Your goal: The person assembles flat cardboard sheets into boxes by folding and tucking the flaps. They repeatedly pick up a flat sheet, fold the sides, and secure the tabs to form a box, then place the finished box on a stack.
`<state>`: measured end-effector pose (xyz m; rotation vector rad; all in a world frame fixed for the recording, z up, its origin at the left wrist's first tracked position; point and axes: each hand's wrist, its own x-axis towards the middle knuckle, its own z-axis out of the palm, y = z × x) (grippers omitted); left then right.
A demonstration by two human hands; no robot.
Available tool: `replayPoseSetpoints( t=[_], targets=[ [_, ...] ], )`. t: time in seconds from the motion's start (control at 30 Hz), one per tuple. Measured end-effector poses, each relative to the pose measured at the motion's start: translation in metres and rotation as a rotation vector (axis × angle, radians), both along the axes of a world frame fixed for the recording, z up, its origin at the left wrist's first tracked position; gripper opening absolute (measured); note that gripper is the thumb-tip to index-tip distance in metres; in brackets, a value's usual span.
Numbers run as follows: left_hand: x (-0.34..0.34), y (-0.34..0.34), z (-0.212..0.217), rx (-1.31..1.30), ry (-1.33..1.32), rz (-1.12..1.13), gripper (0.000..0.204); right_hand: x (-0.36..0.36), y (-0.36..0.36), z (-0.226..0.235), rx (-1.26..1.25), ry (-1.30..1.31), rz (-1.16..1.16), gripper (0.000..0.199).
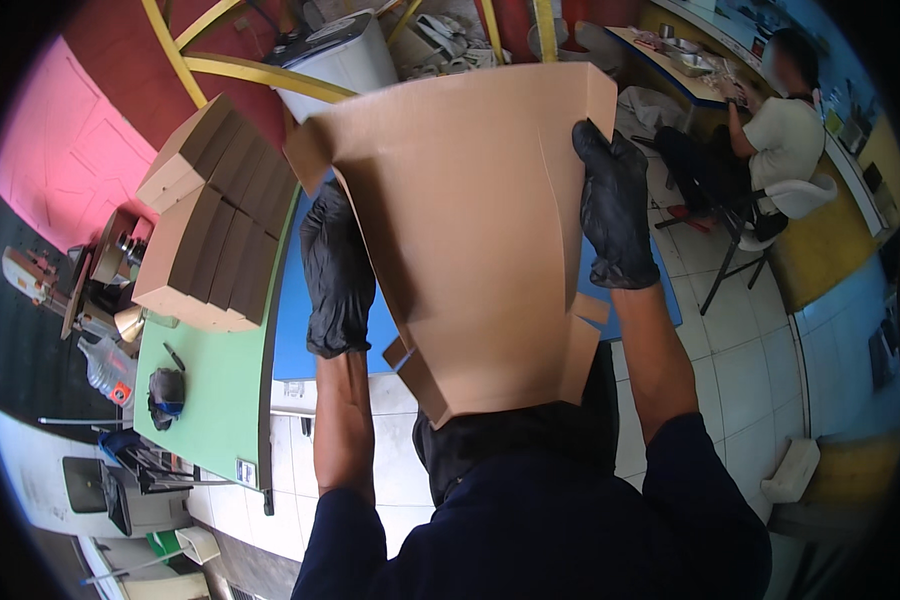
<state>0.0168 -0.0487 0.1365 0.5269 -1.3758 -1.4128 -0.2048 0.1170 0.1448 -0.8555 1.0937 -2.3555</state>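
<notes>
A slotted cardboard blank (460,240) is held up over the blue table (295,345), its long axis apparently near to far, the broader end far. The left hand (340,270) clamps its left edge, the right hand (618,210) its right. Left, the green table (205,400) carries a small label (246,470), unreadable; farther, stacked cardboard boxes (180,250).

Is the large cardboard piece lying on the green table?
No, the left hand and right hand hold the cardboard piece by opposite sides, away from the green table.
</notes>
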Motion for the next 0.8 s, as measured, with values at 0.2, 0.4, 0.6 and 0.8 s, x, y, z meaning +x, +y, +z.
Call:
replayPoseSetpoints(
  t=[0.2, 0.4, 0.6, 0.8],
  targets=[
    [0.005, 0.002, -0.009, 0.031, -0.025, -0.003, 0.029, -0.018, 0.015, -0.008, 0.187, 1.302, -0.660, 0.028],
    [0.007, -0.001, -0.008, 0.044, -0.135, 0.012, 0.026, -0.012, -0.010, -0.026, -0.004, 0.010, 0.007, 0.023],
    [0.017, -0.008, -0.007, 0.042, -0.268, 0.030, 0.024, -0.013, -0.004, -0.019, 0.061, 0.082, 0.143, 0.024],
    [0.027, -0.018, -0.006, 0.090, -0.117, -0.141, 0.026, -0.003, -0.005, -0.026, 0.158, 0.145, 0.145, 0.024]
  ],
)
